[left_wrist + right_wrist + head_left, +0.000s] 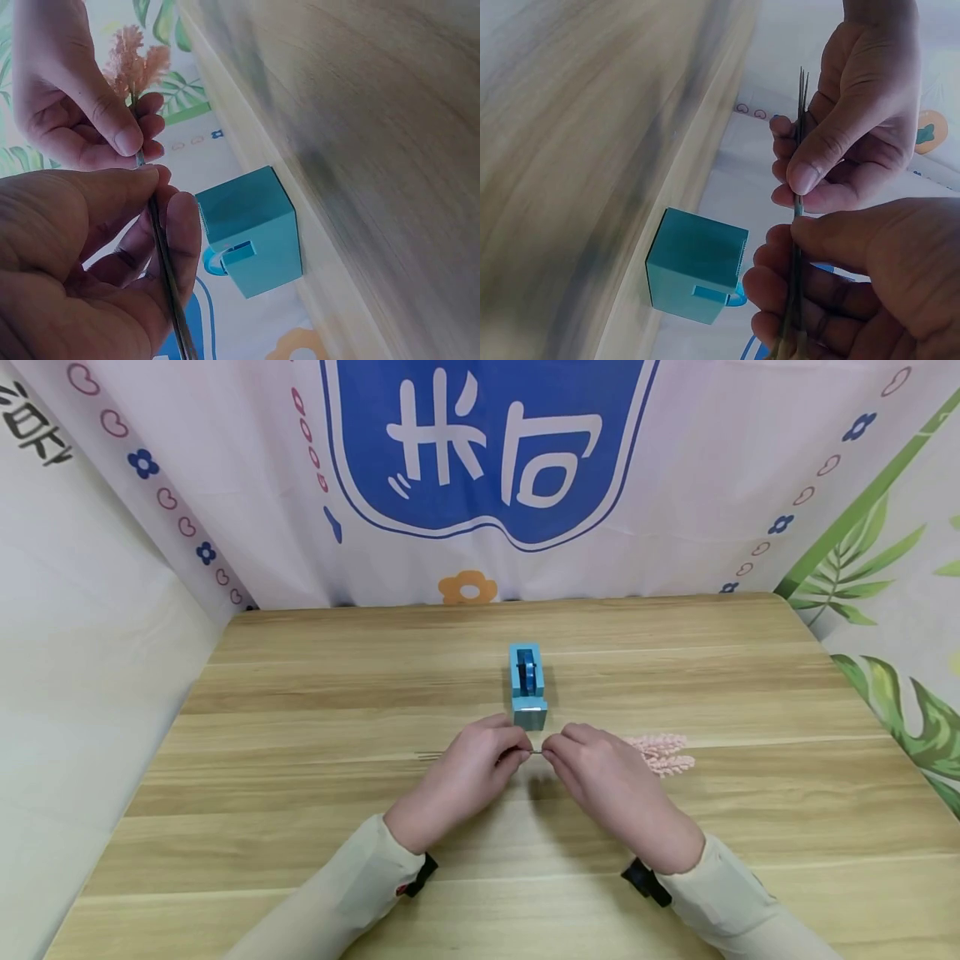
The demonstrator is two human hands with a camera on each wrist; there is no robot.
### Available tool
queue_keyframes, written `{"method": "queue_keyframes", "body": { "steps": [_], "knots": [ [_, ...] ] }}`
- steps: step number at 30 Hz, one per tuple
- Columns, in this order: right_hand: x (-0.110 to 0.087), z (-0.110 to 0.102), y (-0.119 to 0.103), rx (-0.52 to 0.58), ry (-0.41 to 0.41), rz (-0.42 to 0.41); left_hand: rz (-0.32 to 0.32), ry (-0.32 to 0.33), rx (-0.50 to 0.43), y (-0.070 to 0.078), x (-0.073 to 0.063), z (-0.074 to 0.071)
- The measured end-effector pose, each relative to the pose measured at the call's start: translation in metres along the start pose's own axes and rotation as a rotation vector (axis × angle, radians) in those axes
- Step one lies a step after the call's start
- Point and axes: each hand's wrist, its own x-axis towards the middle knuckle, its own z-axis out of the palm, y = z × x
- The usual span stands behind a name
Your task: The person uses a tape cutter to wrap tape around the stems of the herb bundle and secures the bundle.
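Both hands hold a small bundle of artificial flowers over the table, its stems lying sideways. My left hand (476, 764) pinches the thin dark stems (171, 289) between thumb and fingers, and their bare ends stick out to the left. Close beside it, my right hand (603, 781) pinches the same stems nearer the blossoms. The pink, fluffy flower heads (667, 753) show past the right hand. A short length of stem with a pale bluish band (799, 204) shows between the two thumbs. Just beyond the fingertips stands a blue tape dispenser (529, 703).
A roll of tape (528, 672) sits inside the dispenser. The wood-grain table (315, 693) reaches back to a printed curtain (255, 510), with more cloth at both sides. Dark wrist straps (647, 883) sit at the sleeves.
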Motion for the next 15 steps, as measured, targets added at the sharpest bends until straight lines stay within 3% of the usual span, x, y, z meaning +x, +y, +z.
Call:
{"method": "queue_keyframes", "body": {
  "steps": [7, 15],
  "knots": [
    [0.002, -0.0007, 0.0001, 0.028, 0.004, 0.002, -0.02, -0.041, 0.011, -0.0008, 0.0016, 0.0003],
    [0.0035, 0.0005, 0.0004, 0.017, -0.001, 0.009, 0.007, -0.011, 0.008, -0.0035, 0.0036, 0.0008]
  ]
}}
